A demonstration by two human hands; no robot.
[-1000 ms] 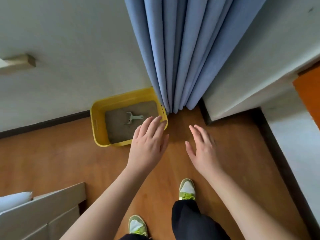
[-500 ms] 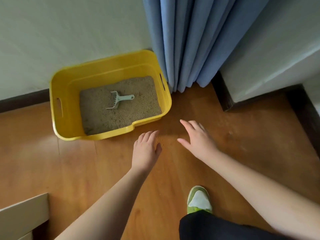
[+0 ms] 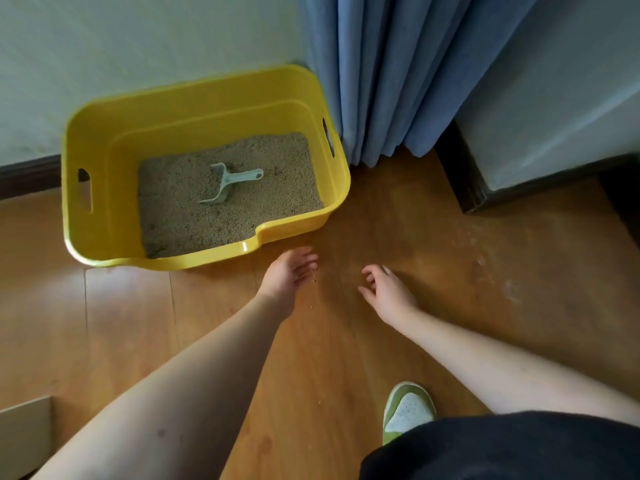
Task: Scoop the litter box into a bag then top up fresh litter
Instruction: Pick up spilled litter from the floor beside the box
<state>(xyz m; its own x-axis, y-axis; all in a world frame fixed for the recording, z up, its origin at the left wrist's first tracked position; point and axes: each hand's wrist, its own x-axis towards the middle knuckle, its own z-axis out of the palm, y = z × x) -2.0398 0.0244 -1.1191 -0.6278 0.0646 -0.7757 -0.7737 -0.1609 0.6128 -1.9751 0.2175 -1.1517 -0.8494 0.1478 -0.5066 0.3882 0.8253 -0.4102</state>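
left hand [image 3: 289,273] low over the wooden floor [image 3: 433,258], palm down, fingers loosely spread and a little curled, holding nothing, just short of the near rim of the yellow litter box [image 3: 104,140]. whether the fingertips touch the boards: cannot tell. right hand [image 3: 388,292] beside it, also empty, fingers half curled and apart, farther from the box.

litter box ahead and to the left of both hands, on the floor against the wall [image 3: 138,39], its right end close to the blue curtain [image 3: 391,74]. long side running left to right across the view, near wall dipping into a lower lip toward the left half. inside, a bed of tan litter [image 3: 277,174] and, lying on it, a pale green scoop [image 3: 228,183]: blade down-left, handle pointing up-right, toward the curtain end.

so the scoop handle lies forward and slightly left of the left hand, over the near rim; left hand plainly the nearer. likely next: reach over the rim and take the handle from its free end, which angles away from the hands, so a grip from above seems easiest.

a few stray grains [image 3: 314,279] on the floor between the hands. no bag and no fresh litter supply in view, so scooping not yet begun, by the look of it. one green and white shoe [image 3: 408,410] at bottom right.
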